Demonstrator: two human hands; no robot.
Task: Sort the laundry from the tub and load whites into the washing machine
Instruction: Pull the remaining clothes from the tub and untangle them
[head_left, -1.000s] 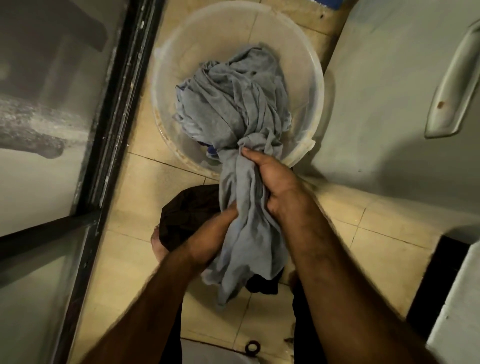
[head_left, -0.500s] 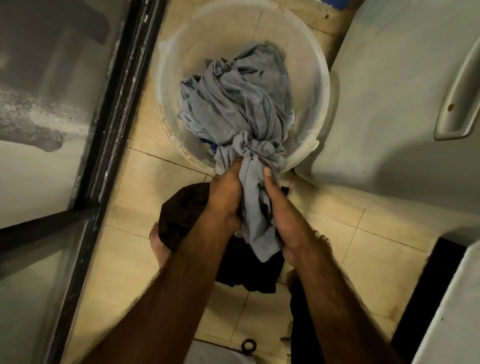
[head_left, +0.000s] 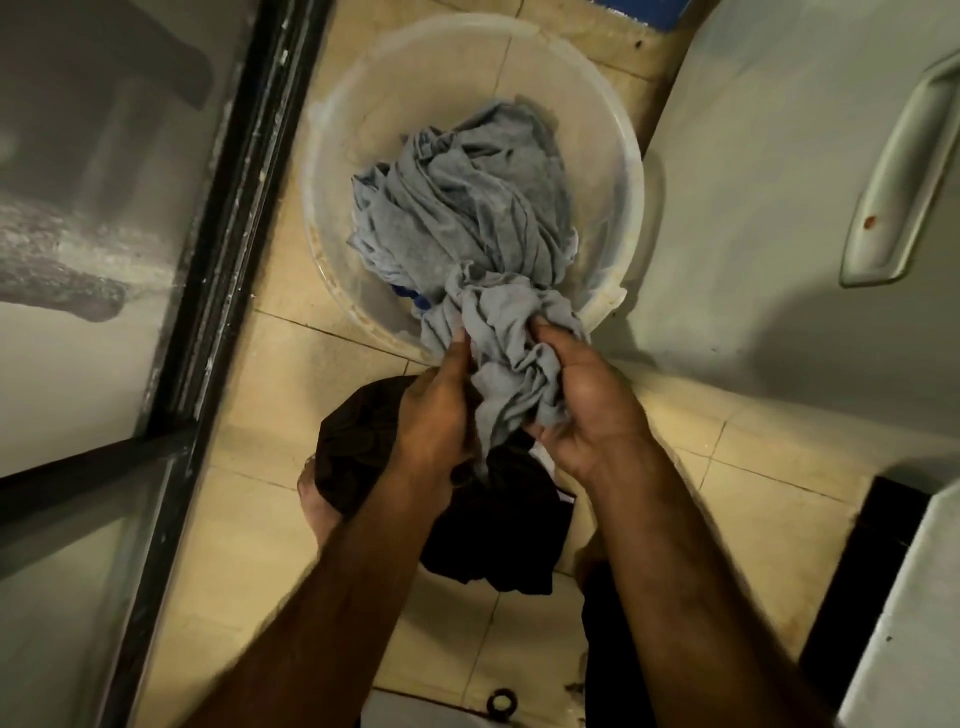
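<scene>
our left hand (head_left: 436, 410) and right hand (head_left: 587, 410) both clutch the bunched end of the grey cloth (head_left: 467, 223) at the near rim of the tub (head_left: 332, 130) | rest of the cloth heaped inside the tub | dark garment (head_left: 493, 530) on the floor (head_left: 291, 364) beside the tub

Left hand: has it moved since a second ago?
Yes. The left hand has slid up the grey garment toward the tub rim, and now grips it beside the right hand.

One head-worn wide-angle view, facing almost straight down, close over the floor (head_left: 291, 364); tub (head_left: 608, 156) near frame top.
</scene>
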